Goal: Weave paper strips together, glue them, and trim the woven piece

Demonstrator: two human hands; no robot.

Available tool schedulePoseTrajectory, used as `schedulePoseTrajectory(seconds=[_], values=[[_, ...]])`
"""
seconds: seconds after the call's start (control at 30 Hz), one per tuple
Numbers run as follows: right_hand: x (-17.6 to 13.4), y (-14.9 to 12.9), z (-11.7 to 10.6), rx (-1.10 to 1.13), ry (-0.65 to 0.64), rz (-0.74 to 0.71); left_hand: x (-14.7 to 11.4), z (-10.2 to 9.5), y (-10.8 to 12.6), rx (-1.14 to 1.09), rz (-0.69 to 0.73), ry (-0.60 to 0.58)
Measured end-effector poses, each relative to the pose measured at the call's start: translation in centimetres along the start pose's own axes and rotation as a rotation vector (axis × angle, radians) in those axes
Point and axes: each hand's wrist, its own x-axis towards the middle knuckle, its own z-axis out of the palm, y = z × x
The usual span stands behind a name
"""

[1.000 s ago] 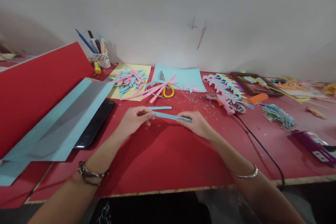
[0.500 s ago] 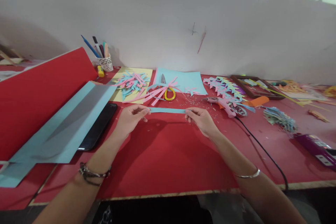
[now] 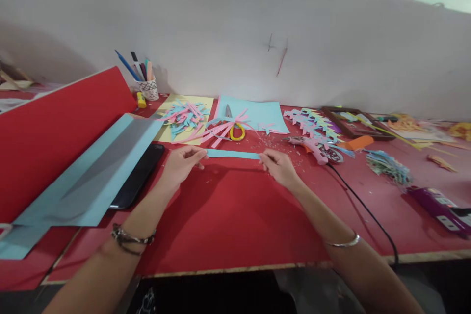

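A short light-blue paper strip is stretched level between my two hands, just above the red tabletop. My left hand pinches its left end between thumb and fingers. The right end is pinched the same way by my right hand. Beyond the strip lie scissors with a yellow handle, partly covered by loose pink paper strips. Light-blue paper sheets rest behind them. A heap of cut pink and blue paper pieces sits on a yellow sheet.
At left, a large folded blue paper leans on a red board, beside a black phone. A pen cup stands near the wall. To the right are a pink glue gun with its cord, paper chains and a purple power strip.
Both hands still hold the strip by its ends, almost in the same place. The view has shifted very slightly.
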Motion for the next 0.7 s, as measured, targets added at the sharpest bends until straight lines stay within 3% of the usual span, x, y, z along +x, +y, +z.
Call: schedulePoseTrajectory(seconds=[0.13,0.43,0.7], values=[[0.1,0.3,0.0,-0.069,-0.013,-0.116,0.2,-0.2,-0.2,0.064,0.019,-0.022],[0.2,1.2,1.0,-0.12,-0.11,-0.094,-0.4,-1.1,-0.4,0.277,0.054,-0.115],[0.1,0.7,1.9,-0.131,-0.096,-0.088,-2.1,-1.4,-1.4,0.858,0.144,-0.093]])
